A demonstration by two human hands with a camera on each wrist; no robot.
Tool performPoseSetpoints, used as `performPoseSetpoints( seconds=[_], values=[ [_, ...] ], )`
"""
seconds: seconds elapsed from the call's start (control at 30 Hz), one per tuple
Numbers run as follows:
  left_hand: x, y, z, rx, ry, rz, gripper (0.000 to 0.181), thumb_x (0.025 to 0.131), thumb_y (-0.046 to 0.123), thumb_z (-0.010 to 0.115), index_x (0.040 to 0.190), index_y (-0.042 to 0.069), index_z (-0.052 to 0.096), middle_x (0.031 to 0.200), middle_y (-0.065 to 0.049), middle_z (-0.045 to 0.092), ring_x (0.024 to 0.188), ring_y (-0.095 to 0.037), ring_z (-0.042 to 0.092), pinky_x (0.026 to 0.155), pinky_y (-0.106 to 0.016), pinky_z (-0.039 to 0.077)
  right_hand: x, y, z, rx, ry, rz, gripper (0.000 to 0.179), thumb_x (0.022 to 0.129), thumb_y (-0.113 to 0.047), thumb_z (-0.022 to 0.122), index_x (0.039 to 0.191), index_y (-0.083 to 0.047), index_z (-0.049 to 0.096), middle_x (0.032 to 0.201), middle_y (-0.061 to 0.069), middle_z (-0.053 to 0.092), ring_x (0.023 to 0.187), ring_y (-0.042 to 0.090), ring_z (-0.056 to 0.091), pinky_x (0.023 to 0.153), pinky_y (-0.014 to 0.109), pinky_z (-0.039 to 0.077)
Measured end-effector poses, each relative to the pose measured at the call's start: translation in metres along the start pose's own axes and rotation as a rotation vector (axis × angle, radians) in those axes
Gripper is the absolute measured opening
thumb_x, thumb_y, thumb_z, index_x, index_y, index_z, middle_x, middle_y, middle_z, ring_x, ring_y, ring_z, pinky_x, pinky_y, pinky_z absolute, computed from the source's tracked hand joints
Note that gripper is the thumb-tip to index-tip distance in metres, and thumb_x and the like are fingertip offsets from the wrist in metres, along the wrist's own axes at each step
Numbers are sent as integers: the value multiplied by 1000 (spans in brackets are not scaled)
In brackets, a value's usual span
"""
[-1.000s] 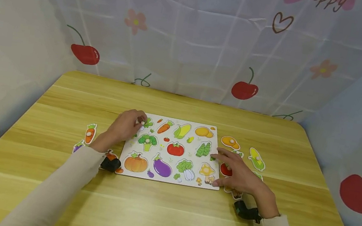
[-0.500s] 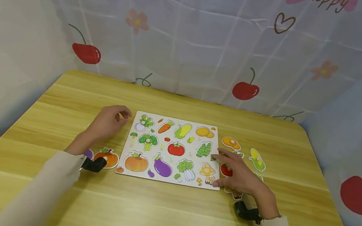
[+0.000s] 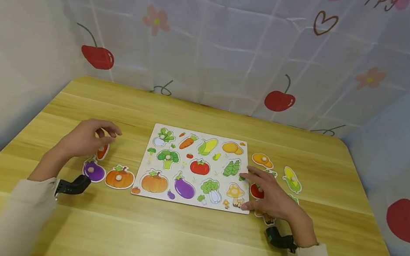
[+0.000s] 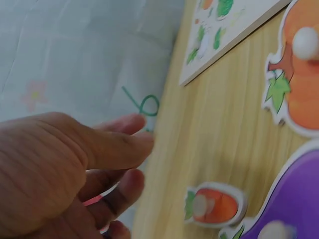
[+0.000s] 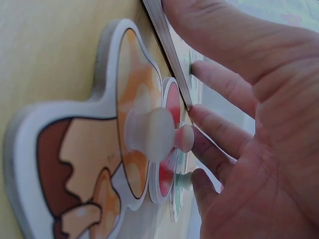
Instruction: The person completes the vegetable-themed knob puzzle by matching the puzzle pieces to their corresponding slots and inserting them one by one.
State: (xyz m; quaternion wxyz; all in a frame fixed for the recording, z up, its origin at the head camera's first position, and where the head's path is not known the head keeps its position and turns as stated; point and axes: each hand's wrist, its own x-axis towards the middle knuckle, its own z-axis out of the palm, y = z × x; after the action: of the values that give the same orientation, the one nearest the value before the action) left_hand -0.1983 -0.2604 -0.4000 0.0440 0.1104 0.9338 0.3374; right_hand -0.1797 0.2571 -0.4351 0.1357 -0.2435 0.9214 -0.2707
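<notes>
A white vegetable puzzle board (image 3: 146,161) lies on the table, with a knobbed radish piece (image 3: 160,142) and broccoli piece (image 3: 167,164) in their slots. Left of the board, my left hand (image 3: 85,139) hangs above the knobbed carrot piece (image 4: 219,206), fingers loosely bent and nothing held. In the head view it covers part of that carrot. My right hand (image 3: 272,195) rests at the board's right edge, thumb and fingertips spread on it. Beneath its palm sit a tomato piece (image 3: 255,192) and a mushroom piece (image 5: 132,94), both partly hidden in the head view.
Near the left hand lie an eggplant piece (image 3: 95,174) and a pumpkin piece (image 3: 123,183). To the board's right are a potato piece (image 3: 258,158), a corn piece (image 3: 292,183) and partly covered green pieces. A printed curtain (image 3: 215,59) hangs behind the table (image 3: 188,240).
My left hand has left the radish piece at the board's top left and moved left to above the carrot piece, uncovering the pumpkin and eggplant pieces. My right hand stays in place.
</notes>
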Motion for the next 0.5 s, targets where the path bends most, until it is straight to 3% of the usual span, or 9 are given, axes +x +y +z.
performPoseSetpoints(
  seconds=[0.27,0.5],
  values=[
    [-11,-22,-10,-34,-81,37,21,94,-3,59,107,2,74,102,-11,73,87,-19,59,75,-23,49,0,0,-1,17,3,-4,80,74,-32,89,143,-9,55,159,21,33,145,49,23,112,70,25],
    [-19,-34,-8,-86,-104,-7,18,93,-5,61,103,2,74,100,-13,73,82,-18,61,70,-23,52,0,1,1,17,10,-7,80,73,-34,89,142,-9,56,159,21,34,145,49,25,112,70,25]
  ],
)
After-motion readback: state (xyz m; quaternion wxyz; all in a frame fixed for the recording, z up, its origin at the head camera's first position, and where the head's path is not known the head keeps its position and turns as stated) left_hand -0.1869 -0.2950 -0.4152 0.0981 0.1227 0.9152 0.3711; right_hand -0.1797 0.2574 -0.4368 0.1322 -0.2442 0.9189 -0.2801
